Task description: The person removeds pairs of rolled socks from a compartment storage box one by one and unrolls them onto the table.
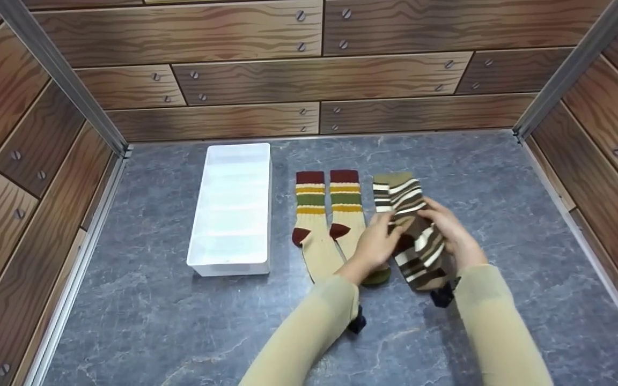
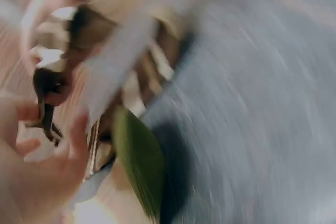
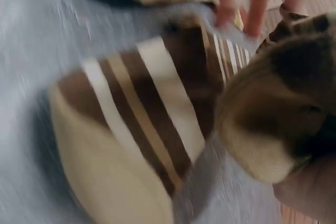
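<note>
My right hand (image 1: 456, 236) grips a brown, white and khaki striped sock (image 1: 431, 244), lifted and bunched. In the right wrist view, its rounded khaki end (image 3: 262, 140) hangs close to the camera. My left hand (image 1: 376, 244) pinches the same sock's edge from the left; in the left wrist view its fingers (image 2: 79, 140) are blurred around the dark fabric. Beneath lies the matching striped sock (image 3: 157, 98), flat on the floor with a khaki toe. Palms and part of the fabric are hidden.
Left of the striped pair lie two cream socks (image 1: 317, 252) with maroon cuffs and heels; the left forearm covers part of them. A long white divided box (image 1: 228, 269) stands further left. Wood-patterned walls (image 1: 244, 80) surround the grey marbled surface (image 1: 153, 311).
</note>
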The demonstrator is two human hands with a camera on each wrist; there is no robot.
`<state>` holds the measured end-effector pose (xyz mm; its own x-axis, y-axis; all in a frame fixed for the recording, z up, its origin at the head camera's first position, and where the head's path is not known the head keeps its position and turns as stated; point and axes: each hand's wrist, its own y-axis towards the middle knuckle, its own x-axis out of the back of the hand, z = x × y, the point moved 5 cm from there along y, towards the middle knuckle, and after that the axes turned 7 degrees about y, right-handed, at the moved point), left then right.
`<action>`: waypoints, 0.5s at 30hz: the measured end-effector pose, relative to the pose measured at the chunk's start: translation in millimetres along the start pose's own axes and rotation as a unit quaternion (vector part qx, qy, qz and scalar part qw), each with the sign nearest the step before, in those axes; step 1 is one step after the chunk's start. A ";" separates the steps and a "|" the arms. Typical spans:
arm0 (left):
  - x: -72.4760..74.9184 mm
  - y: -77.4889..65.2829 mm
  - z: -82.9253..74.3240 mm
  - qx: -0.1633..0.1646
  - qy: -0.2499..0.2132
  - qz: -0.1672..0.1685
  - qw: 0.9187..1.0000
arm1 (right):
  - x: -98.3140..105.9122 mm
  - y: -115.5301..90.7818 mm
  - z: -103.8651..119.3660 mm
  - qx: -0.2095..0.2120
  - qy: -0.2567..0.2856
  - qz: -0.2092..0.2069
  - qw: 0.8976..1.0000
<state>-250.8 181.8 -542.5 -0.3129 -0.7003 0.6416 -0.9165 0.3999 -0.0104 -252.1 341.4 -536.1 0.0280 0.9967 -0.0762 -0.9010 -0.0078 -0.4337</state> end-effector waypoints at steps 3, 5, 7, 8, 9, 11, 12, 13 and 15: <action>-4.5 -4.1 -7.1 -0.068 0.268 0.015 0.961 | 17.0 -2.4 -1.2 -0.004 -0.017 -0.011 1.000; -11.5 -7.6 -8.7 -0.102 0.358 0.048 0.927 | 26.8 -2.2 -5.2 -0.004 -0.043 -0.014 0.999; -18.0 -11.0 -7.2 -0.118 0.408 0.085 0.901 | 33.5 -0.9 -10.3 -0.002 -0.089 -0.016 0.996; -20.5 -12.5 -5.7 -0.117 0.421 0.101 0.894 | 35.8 0.0 -12.6 0.001 -0.110 -0.017 0.994; -22.7 -13.7 -3.8 -0.115 0.436 0.113 0.885 | 37.9 0.8 -14.4 0.005 -0.134 -0.021 0.991; -25.5 -15.7 -0.5 -0.108 0.462 0.131 0.870 | 40.6 1.5 -16.9 0.018 -0.186 -0.033 0.982; -26.5 -16.4 0.9 -0.106 0.471 0.136 0.865 | 41.6 1.2 -17.2 0.025 -0.223 -0.046 0.973; -27.4 -17.0 2.2 -0.103 0.477 0.141 0.861 | 42.2 0.2 -16.7 0.033 -0.269 -0.060 0.961; -29.1 -17.2 3.3 -0.101 0.483 0.146 0.857 | 43.8 -3.6 -15.2 0.043 -0.368 -0.094 0.924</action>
<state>-226.7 193.3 -563.5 -0.0802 0.2250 0.9710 -0.7422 0.6368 -0.2089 -241.1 383.9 -551.5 -0.0871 0.7646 0.6386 -0.9420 0.1454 -0.3025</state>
